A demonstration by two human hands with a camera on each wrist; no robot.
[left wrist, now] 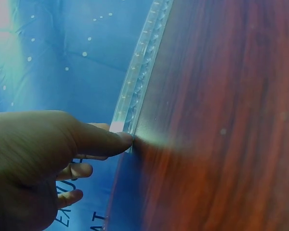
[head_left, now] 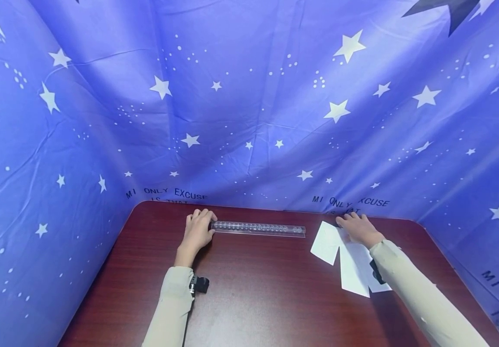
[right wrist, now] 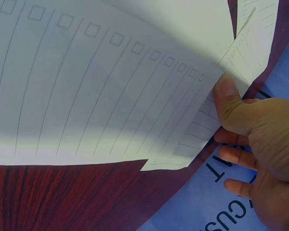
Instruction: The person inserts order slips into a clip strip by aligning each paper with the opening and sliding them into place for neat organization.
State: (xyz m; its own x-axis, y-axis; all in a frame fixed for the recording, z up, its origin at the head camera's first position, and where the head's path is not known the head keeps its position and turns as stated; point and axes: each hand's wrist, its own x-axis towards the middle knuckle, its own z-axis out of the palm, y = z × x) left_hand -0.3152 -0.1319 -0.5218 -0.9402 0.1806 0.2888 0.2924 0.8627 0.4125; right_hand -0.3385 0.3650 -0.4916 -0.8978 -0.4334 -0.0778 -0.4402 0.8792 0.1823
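My left hand (head_left: 199,229) is at the left end of a long clear plastic strip (head_left: 260,229) with a row of round ridges along it, near the table's far edge. In the left wrist view the thumb (left wrist: 113,142) presses on the strip's near end, and the forefinger is partly hidden behind it. My right hand (head_left: 359,229) pinches the far edge of overlapping white paper sheets (head_left: 353,270). The right wrist view shows printed lines and small squares on a sheet (right wrist: 101,96); the thumb (right wrist: 226,91) lies on the paper and the other fingers are beyond its edge.
The dark red wooden table (head_left: 249,289) has rounded far corners. A blue curtain (head_left: 249,96) with white stars and black lettering hangs around its back and sides. A black band (head_left: 199,284) is on the left wrist.
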